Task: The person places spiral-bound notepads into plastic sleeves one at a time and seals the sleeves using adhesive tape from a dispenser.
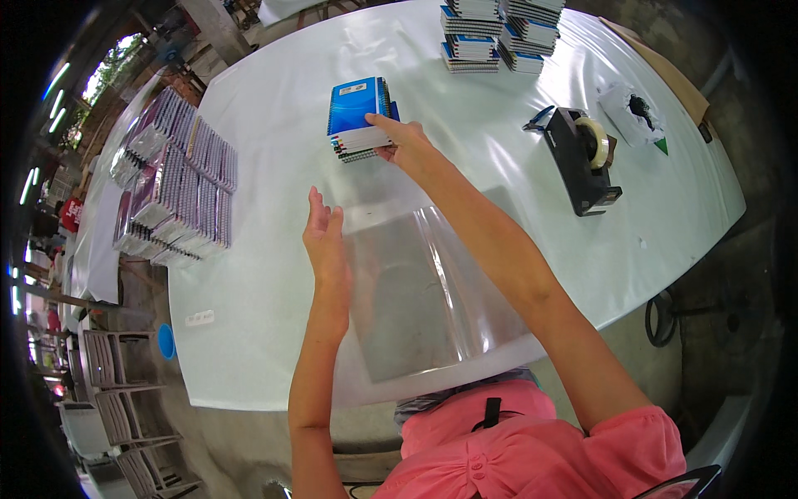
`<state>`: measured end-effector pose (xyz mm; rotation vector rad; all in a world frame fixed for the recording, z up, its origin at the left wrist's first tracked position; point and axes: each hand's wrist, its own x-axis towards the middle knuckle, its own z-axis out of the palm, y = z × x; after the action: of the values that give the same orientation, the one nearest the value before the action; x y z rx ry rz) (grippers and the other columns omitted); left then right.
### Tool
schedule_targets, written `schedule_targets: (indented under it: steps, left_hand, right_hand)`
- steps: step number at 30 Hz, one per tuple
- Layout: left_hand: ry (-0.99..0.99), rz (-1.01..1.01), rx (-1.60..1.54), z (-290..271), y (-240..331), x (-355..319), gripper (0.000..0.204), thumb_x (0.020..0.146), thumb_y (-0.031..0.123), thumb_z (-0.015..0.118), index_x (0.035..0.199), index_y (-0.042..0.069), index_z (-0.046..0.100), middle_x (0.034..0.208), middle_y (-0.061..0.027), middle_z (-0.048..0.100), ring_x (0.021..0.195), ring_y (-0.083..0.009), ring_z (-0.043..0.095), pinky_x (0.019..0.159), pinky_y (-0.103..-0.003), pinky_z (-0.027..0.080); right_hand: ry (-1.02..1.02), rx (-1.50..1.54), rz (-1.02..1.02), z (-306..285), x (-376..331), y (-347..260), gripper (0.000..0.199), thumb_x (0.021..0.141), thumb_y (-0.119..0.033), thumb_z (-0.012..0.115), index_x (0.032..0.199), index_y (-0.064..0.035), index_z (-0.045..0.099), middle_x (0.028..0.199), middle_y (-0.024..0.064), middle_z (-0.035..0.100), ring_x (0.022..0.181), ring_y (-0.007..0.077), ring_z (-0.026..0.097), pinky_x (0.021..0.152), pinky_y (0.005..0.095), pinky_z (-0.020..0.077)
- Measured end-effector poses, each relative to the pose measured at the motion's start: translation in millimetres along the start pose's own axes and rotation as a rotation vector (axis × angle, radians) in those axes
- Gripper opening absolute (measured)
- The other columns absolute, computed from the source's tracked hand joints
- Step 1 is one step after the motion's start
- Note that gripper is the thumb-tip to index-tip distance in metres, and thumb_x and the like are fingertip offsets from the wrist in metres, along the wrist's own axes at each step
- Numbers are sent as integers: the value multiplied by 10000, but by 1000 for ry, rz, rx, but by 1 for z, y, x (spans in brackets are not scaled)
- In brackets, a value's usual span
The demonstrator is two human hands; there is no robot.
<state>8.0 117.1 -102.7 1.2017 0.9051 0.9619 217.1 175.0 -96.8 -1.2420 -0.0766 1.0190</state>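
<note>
Blue-covered notebooks [352,106], upper centre, sit gripped at one corner by the right hand [406,141]; the empty left hand [324,233], mid-frame, extends its fingers.

Two hands: left hand [324,237], right hand [406,141]. One notebook stack [356,115] at right hand, individual notebooks too tight to count. Two far notebook stacks [470,45]. Left notebook pile [181,179]: many, exact number unclear. Clear plastic sheets [399,295]: layers uncountable. One tape dispenser [573,170], one tape roll [599,143], one white bag [619,112], one blue bucket [166,342], one white label [199,318], one worktop [258,349]. At least three chairs [113,413].
</note>
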Motion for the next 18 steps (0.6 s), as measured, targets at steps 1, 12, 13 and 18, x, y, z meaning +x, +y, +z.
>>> schedule_targets:
  steps: [1, 12, 13, 18]
  left_hand:
    - [9, -11, 0, -4, 5, 1, 653, 963, 169, 528, 1527, 82, 210, 1581, -130, 212, 1431, -239, 258, 1152, -391, 216]
    - [-353, -290, -504, 2, 12, 15, 925, 922, 631, 465, 1503, -9, 136, 1510, -226, 289, 1409, -333, 280, 1154, -468, 240]
    - [-506, -301, -566, 3, 14, 13, 958, 906, 667, 452, 1495, -21, 142, 1500, -221, 308, 1400, -337, 299, 1147, -468, 262]
    - [-613, -234, -363, 10, 18, -36, 896, 838, 505, 697, 1451, -3, 284, 1379, -158, 482, 1219, -276, 525, 1018, -414, 446]
  right_hand:
    - [93, 17, -42, 5, -5, -2, 705, 673, -250, 878, 1149, 95, 487, 1031, 223, 598, 968, 325, 621, 746, 411, 548]
    - [-374, 76, 103, -89, -107, 6, 514, 788, -290, 793, 1113, 15, 537, 1039, 148, 553, 885, 280, 595, 735, 345, 512]
    - [-406, 60, 95, -99, -119, 13, 518, 807, -308, 777, 1130, 18, 537, 1066, 141, 560, 910, 266, 602, 772, 341, 512]
    - [-475, -397, -287, -147, -175, 34, 720, 771, -297, 805, 1317, 36, 473, 1231, 132, 554, 1115, 198, 561, 952, 352, 468]
